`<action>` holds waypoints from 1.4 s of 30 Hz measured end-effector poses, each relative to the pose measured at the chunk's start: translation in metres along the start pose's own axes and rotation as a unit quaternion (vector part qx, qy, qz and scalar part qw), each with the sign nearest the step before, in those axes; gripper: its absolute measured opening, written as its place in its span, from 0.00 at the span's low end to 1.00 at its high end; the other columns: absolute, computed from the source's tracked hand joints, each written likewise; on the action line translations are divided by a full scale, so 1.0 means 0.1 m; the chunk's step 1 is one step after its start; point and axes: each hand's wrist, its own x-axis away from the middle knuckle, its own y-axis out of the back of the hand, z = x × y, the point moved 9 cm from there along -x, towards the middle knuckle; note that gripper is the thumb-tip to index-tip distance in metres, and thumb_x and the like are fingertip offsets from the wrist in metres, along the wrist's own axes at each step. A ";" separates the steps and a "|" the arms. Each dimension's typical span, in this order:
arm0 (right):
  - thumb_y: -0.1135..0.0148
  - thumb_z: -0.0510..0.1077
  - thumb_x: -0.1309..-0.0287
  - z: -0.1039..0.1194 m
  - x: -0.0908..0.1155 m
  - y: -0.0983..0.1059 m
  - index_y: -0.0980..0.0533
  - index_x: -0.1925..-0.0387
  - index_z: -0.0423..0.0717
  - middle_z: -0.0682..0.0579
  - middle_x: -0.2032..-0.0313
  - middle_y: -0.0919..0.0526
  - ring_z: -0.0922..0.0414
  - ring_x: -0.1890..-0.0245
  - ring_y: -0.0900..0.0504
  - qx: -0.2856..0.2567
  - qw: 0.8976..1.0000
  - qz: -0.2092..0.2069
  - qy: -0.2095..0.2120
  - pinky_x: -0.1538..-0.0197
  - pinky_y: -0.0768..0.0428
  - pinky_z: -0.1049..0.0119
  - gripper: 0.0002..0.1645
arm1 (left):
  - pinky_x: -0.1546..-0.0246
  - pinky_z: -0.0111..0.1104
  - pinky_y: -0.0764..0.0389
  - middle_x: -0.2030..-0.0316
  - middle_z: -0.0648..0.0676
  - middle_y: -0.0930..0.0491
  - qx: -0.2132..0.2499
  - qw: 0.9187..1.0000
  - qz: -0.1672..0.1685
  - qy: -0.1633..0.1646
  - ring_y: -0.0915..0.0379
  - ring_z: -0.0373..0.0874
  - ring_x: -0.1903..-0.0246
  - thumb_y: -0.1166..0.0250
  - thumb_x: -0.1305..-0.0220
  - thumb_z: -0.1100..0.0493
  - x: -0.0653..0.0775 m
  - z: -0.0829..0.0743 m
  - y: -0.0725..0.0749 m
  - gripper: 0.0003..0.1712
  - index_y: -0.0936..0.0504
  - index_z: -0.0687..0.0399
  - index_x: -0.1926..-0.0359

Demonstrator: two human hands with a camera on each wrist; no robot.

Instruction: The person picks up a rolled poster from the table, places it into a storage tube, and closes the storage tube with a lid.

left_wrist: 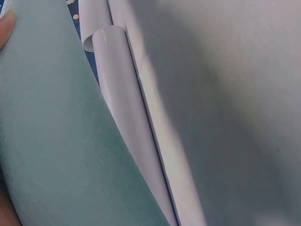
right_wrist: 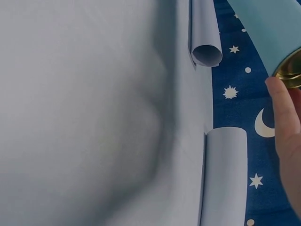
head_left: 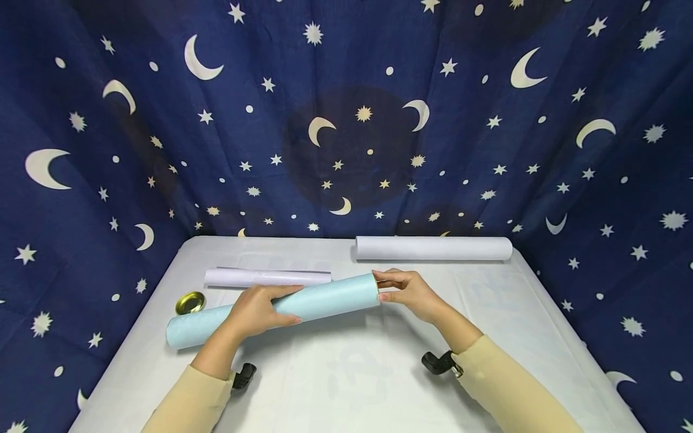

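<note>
A long light-blue cardboard tube [head_left: 330, 299] slants above the white table, its right end higher than its left. My left hand [head_left: 258, 311] grips it around the middle, thumb and fingers spread along its sides. At the tube's right end, my right hand [head_left: 407, 293] pinches the rim of a gold metal lid [right_wrist: 290, 71], fingertips right at the tube's edge. That lid sits at the tube's mouth in the right wrist view. A second gold lid [head_left: 190, 302] lies on the table behind the tube's left end.
Behind the tube lies a thin roll of white paper [head_left: 260, 277]. A thicker white paper roll [head_left: 433, 248] lies along the table's back right edge. A dark blue curtain [head_left: 368, 156] with moons and stars hangs around the back and sides of the white tabletop [head_left: 346, 385].
</note>
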 end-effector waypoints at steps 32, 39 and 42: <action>0.31 0.35 0.41 -0.04 0.00 -0.02 0.30 0.35 0.34 0.36 0.37 0.27 0.34 0.37 0.29 0.016 1.000 0.023 0.008 0.45 0.19 0.63 0.33 | 0.61 0.40 0.22 0.49 0.45 0.15 -0.013 1.000 -0.005 0.014 0.22 0.39 0.60 0.21 0.58 0.32 -0.01 0.02 -0.05 0.40 0.19 0.25 0.40; 0.31 0.34 0.41 -0.07 0.02 -0.01 0.30 0.35 0.35 0.37 0.37 0.26 0.36 0.36 0.29 0.010 1.000 0.026 0.004 0.45 0.19 0.62 0.33 | 0.59 0.41 0.22 0.49 0.45 0.15 -0.016 1.000 -0.009 0.002 0.21 0.40 0.58 0.21 0.58 0.33 0.00 -0.02 -0.06 0.40 0.18 0.27 0.40; 0.31 0.35 0.41 -0.08 0.04 -0.01 0.30 0.34 0.35 0.37 0.37 0.26 0.38 0.36 0.29 0.006 1.000 0.025 0.002 0.45 0.19 0.61 0.33 | 0.58 0.43 0.21 0.49 0.45 0.15 -0.021 1.000 -0.012 -0.006 0.20 0.42 0.56 0.22 0.57 0.32 0.01 -0.03 -0.07 0.40 0.18 0.29 0.39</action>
